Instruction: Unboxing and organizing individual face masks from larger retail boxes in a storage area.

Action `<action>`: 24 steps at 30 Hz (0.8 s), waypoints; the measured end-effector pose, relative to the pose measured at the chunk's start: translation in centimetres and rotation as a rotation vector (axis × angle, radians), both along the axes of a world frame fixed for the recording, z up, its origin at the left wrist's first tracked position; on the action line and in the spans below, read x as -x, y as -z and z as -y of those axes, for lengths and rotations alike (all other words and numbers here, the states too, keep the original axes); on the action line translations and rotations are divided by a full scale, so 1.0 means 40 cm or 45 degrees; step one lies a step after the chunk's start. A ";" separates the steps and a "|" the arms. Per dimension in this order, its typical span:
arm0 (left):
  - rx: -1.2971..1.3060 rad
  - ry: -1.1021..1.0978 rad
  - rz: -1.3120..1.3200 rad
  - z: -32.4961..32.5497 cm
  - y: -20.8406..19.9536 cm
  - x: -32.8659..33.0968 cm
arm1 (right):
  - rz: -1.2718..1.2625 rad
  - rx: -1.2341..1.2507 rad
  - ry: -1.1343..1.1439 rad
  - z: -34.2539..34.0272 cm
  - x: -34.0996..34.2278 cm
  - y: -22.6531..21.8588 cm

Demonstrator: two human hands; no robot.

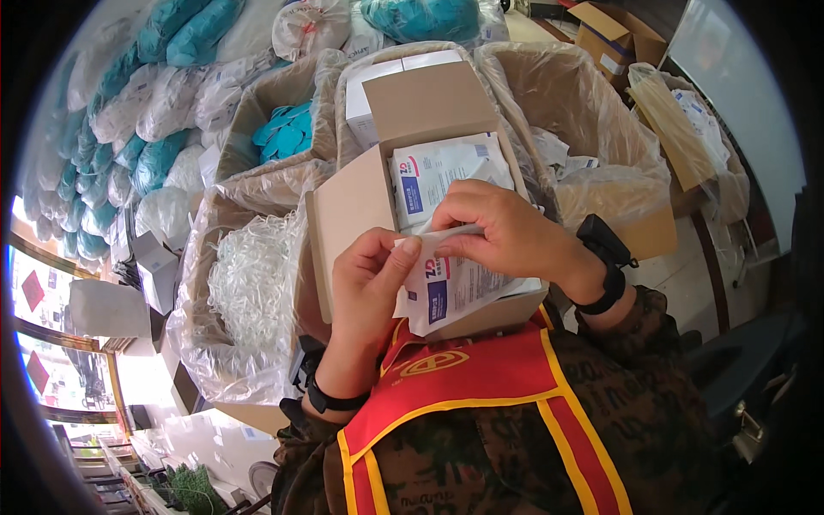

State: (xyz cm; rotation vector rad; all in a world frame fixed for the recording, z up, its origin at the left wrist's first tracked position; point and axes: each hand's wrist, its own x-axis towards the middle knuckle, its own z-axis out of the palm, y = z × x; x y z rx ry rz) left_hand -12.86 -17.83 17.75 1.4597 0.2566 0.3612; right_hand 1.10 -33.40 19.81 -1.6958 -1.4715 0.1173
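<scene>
Bulging bags (202, 34) of teal and white goods were heaped up the left side of the room, and 1 carton (254, 94) below them held loose teal pieces (285, 133). Nearer, another plastic-lined carton (245, 378) was piled with pale strands (253, 275).

An open box (345, 225) stood just in front of the person, its flaps spread, with white packets (455, 163) inside. The packet (468, 290) being worked on was above the near part of that box, blue label outward. The left hand (365, 279) pinched its top edge between thumb and fingers (375, 244), and the right hand (506, 227) gripped the same edge just beside, fingers curled closed.

Judging by that double pinch, the opening of this packet seemed under way but unfinished: nothing had come out of it, and whether the edge was already torn I could not tell. At least 1 more packet lay in the box, apparently left to do. White wrappers or packets (549, 146) lay in the right-hand carton (614, 129); whether they were emptied was unclear.
</scene>
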 end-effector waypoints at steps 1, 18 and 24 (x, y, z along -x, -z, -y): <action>-0.041 -0.025 0.017 0.000 0.004 0.001 | 0.030 -0.023 -0.012 -0.003 0.002 0.003; 0.250 -0.246 0.044 -0.031 0.076 -0.064 | 0.757 -0.088 -0.190 0.033 0.154 -0.041; 0.008 -0.246 0.059 -0.099 0.124 -0.109 | 0.307 -0.112 -0.484 0.106 0.194 -0.073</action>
